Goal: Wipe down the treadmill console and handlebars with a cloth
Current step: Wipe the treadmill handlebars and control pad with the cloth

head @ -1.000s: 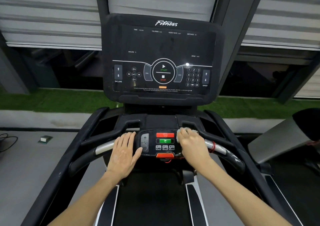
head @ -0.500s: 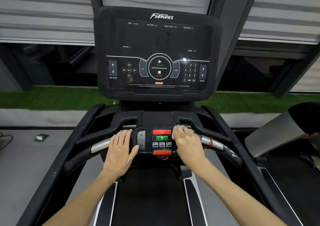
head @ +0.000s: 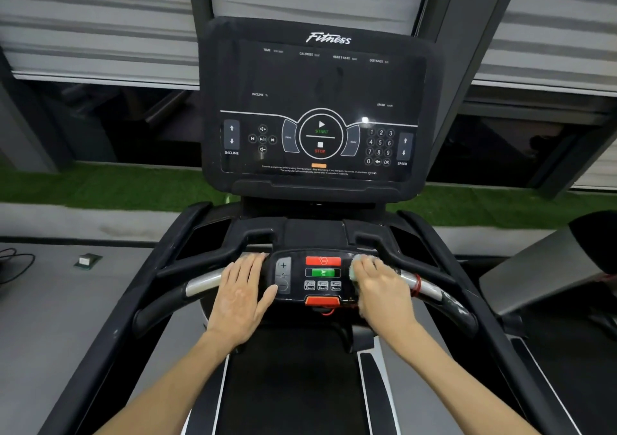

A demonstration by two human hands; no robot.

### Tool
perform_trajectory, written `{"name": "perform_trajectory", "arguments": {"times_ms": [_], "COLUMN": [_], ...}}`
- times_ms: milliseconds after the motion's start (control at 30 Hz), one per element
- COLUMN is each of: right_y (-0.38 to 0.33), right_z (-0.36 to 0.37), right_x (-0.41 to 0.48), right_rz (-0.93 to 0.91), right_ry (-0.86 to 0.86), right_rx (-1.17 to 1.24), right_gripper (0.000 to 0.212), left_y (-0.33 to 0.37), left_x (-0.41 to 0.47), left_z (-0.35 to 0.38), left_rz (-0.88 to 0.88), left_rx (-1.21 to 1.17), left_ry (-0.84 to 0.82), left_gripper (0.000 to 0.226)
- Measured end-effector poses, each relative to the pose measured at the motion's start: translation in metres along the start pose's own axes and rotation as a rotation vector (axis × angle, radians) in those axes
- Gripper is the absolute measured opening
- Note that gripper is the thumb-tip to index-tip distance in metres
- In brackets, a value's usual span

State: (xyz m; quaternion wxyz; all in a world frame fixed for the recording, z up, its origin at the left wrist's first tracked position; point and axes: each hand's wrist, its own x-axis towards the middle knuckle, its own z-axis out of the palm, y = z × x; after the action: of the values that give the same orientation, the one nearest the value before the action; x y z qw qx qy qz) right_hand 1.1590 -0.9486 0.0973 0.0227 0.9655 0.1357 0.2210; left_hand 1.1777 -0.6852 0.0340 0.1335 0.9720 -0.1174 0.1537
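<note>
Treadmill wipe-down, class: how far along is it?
Done: nothing visibly proves it. In hand: the right hand presses the cloth beside the button panel; the left hand rests flat on the handlebar. Left, probably: the upper console, faintly smudged.

cloth (head: 354, 266): largely hidden under blurred right hand (head: 384, 287) | console (head: 314, 77) fine print (head: 319, 170): too small to be read | forearms (head: 160, 388): cut by bottom edge

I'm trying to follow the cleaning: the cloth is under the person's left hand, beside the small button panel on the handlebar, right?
Not quite. The head view shows the cloth under the right hand, not the left, beside the small button panel on the handlebar. The left hand lies flat, no cloth showing.
</note>
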Motion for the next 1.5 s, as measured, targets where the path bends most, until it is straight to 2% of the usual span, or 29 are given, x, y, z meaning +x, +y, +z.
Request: {"name": "perform_trajectory", "arguments": {"times_ms": [167,367,467,633,733,833,1033,1233,1300,1400,1500], "right_y": [-0.003,-0.035,-0.011,0.0,-0.018,-0.008,0.016,0.0,0.004,0.014,0.012], "right_z": [0.003,0.004,0.005,0.006,0.012,0.009,0.002,0.01,0.007,0.005,0.014], "right_x": [0.005,0.023,0.01,0.004,0.002,-0.005,0.011,-0.05,-0.037,-0.004,-0.013], "right_rz": [0.073,-0.074,-0.03,0.081,-0.037,-0.178,0.004,-0.269,-0.272,-0.165,-0.139], "right_ry": [-0.017,0.05,0.055,0.027,0.043,0.037,-0.055,-0.144,-0.105,0.034,0.077], "right_rx": [-0.043,0.031,0.073,0.058,0.124,0.168,0.14,0.123,0.1,0.08,0.106], "right_gripper": [0.038,0.035,0.033,0.05,0.055,0.061,0.058,0.069,0.066,0.055,0.058], "left_y": [0.004,0.001,0.0,0.002,0.003,0.002,0.003,0.004,0.004,0.003,0.002], "left_x": [0.001,0.0,0.0,0.001,0.001,0.001,0.0,0.0,0.0,0.0,-0.001], "left_z": [-0.002,0.0,-0.001,0.001,-0.001,-0.001,-0.001,-0.002,-0.002,-0.004,-0.004], "left_rz": [-0.011,-0.007,-0.001,-0.024,-0.016,-0.011,-0.017,-0.027,-0.031,-0.033,-0.025], "left_rx": [-0.005,0.0,-0.006,-0.002,-0.008,-0.022,-0.018,-0.011,-0.012,-0.006,0.0], "left_ry": [-0.011,-0.011,-0.018,-0.042,-0.037,-0.017,-0.01,-0.032,-0.039,-0.052,-0.058], "left_gripper": [0.072,0.07,0.068,0.07,0.072,0.07,0.067,0.069,0.07,0.072,0.072]}}
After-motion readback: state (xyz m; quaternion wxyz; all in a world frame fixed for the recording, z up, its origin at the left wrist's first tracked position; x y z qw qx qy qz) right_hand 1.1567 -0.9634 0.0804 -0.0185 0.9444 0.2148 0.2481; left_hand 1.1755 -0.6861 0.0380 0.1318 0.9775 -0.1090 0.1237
